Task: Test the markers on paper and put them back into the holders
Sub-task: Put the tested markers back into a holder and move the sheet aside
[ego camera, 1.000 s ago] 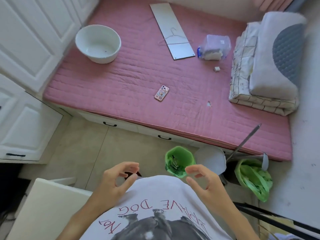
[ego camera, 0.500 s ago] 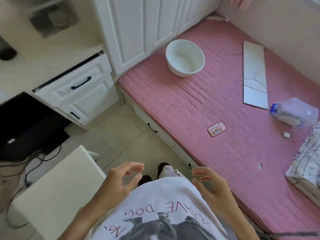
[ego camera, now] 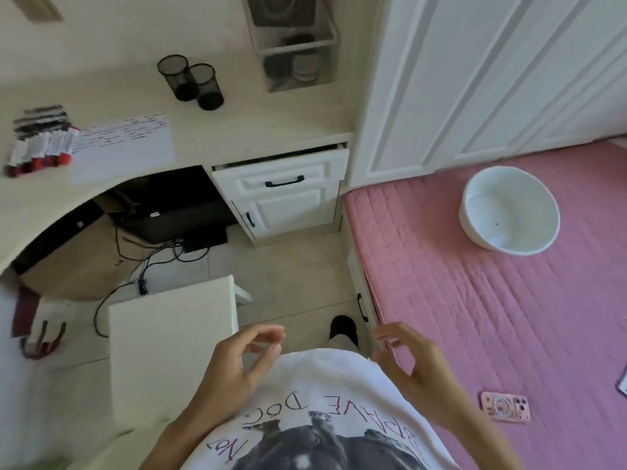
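The counter (ego camera: 210, 137) has been brought into view; both hands are kept before the chest.
Left hand (ego camera: 237, 364) and right hand (ego camera: 414, 364) are loosely curled, empty; markers (ego camera: 37, 154), paper (ego camera: 125, 144) and holders (ego camera: 191, 81) are seen far beyond the left hand.

Markers (ego camera: 39, 149) at desk's left end: smeared by blur, count unreadable, caps reddish. Writing on the paper (ego camera: 122, 147) too faint to read. Mesh holders (ego camera: 190, 81): insides dark, contents can't be told. Wire rack (ego camera: 293, 45) cut by top edge, items inside blurred. Phone (ego camera: 505, 407) on pink mattress (ego camera: 509, 317) soft-focused. Both forearms run off the bottom edge.
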